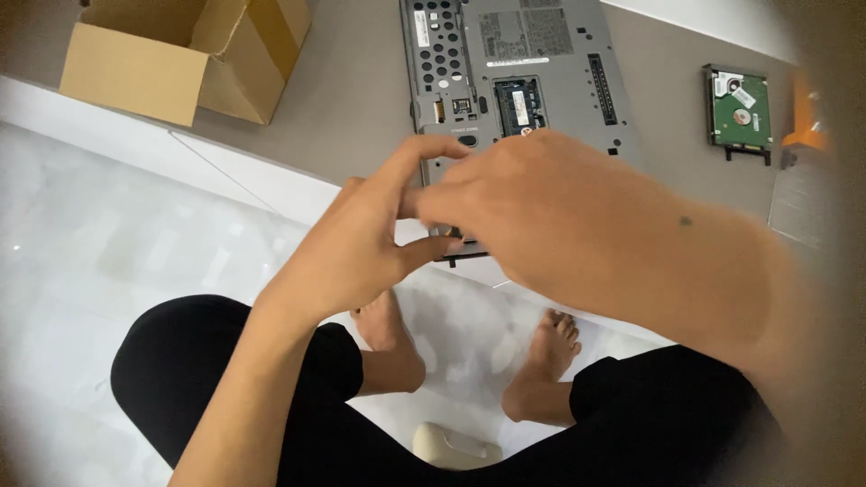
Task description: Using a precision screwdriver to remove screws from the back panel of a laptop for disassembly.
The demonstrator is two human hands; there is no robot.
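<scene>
Working at near edge of grey plastic laptop underside (519,72), lying flat on grey desk (352,99). Left hand (361,243) and right hand (532,198) meet fingertips there; whether pinching anything, cannot tell, right hand hides it. Chassis likely stiff, moderately heavy; grip by edges, avoiding exposed memory slot. Green bare hard drive (740,110) well apart.

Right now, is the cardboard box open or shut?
Open. The brown cardboard box lies on the grey surface with its flaps folded out; its contents cannot be seen.
</scene>
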